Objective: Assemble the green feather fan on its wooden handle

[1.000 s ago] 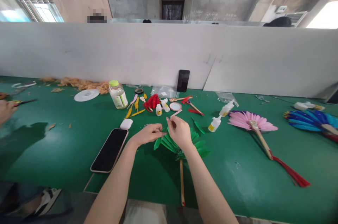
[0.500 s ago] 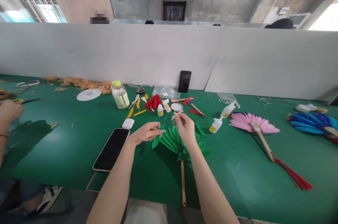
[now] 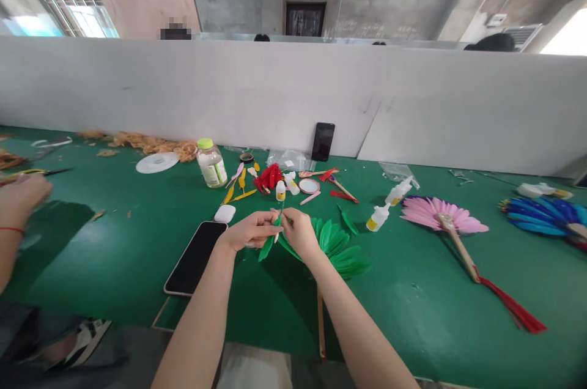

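Observation:
My left hand [image 3: 251,230] is closed in a pinch on a loose green feather [image 3: 266,248], its broad end hanging below the fingers. My right hand [image 3: 299,233] meets it from the right, fingertips pinched on the upper part of the same feather. Below and beside my right hand lies a green feather fan [image 3: 342,245], its wooden handle [image 3: 321,322] pointing toward me; my right hand and forearm hide part of it. Another loose green feather [image 3: 348,221] lies beyond the fan. A pale pink strip [image 3: 310,198] rests on the table just past my right hand.
Small glue bottles [image 3: 378,218], red feathers [image 3: 268,178] and a round lid [image 3: 309,186] lie ahead. A phone [image 3: 195,257] and jar [image 3: 211,163] are left; a pink fan [image 3: 444,214] and blue fan [image 3: 545,216] right. Another person's hand [image 3: 25,196] holds scissors far left.
My right hand has moved left and down from beside the pale pink strip to the feather in my left hand. The strip now lies uncovered. More of the green fan shows.

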`<state>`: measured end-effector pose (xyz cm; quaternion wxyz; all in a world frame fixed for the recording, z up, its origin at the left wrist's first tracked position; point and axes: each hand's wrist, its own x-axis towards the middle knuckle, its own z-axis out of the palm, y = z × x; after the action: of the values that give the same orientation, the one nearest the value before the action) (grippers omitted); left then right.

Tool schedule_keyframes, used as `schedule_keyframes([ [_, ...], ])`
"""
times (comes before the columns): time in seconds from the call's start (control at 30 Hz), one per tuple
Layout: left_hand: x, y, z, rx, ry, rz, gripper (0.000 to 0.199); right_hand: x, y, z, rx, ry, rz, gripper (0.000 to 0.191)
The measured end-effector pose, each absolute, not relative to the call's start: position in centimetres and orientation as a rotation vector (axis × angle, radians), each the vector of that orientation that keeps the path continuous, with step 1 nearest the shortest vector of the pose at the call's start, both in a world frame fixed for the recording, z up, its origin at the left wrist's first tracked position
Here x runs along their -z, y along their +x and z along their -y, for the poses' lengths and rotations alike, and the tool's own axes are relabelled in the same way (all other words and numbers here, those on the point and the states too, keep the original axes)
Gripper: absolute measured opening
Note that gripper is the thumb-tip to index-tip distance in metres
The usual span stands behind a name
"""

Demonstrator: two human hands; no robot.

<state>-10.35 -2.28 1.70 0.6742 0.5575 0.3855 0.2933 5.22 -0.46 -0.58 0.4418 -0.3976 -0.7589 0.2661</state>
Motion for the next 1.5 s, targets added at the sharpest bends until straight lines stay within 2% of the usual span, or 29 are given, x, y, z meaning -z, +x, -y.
schedule_keyframes([
  [0.17,-2.1,-9.8,2.3,-0.654,1.264,-0.895,0.029,0.4,5.8,-0.1,-0.826,-0.936,1.703,0.031],
  [0.3,-2.4,-9.3,2.3,-0.633,1.298,-0.919,0.031,-0.3,6.7,-0.3,-1.054,-0.937,1.467,0.045],
  [0.37,-2.4,-9.2,2.2,-0.619,1.331,-0.932,0.03,-0.6,7.0,-0.2,-1.065,-0.914,1.458,0.043],
  [0.5,-2.0,-9.1,2.1,-0.589,1.386,-0.964,0.032,-0.9,7.0,0.3,-0.891,-0.982,1.527,0.03],
  [0.77,-1.4,-8.8,1.7,-0.517,1.484,-1.042,0.037,-0.8,7.3,0.7,-0.362,-1.116,1.847,0.027],
  [0.97,-1.7,-8.9,1.9,-0.524,1.51,-1.055,0.039,-0.6,7.2,0.6,-0.273,-1.117,1.918,0.019],
  [1.5,-1.9,-9.0,1.9,-0.56,1.436,-1.046,0.036,0.1,7.0,0.0,-0.695,-1.08,1.708,0.029],
])
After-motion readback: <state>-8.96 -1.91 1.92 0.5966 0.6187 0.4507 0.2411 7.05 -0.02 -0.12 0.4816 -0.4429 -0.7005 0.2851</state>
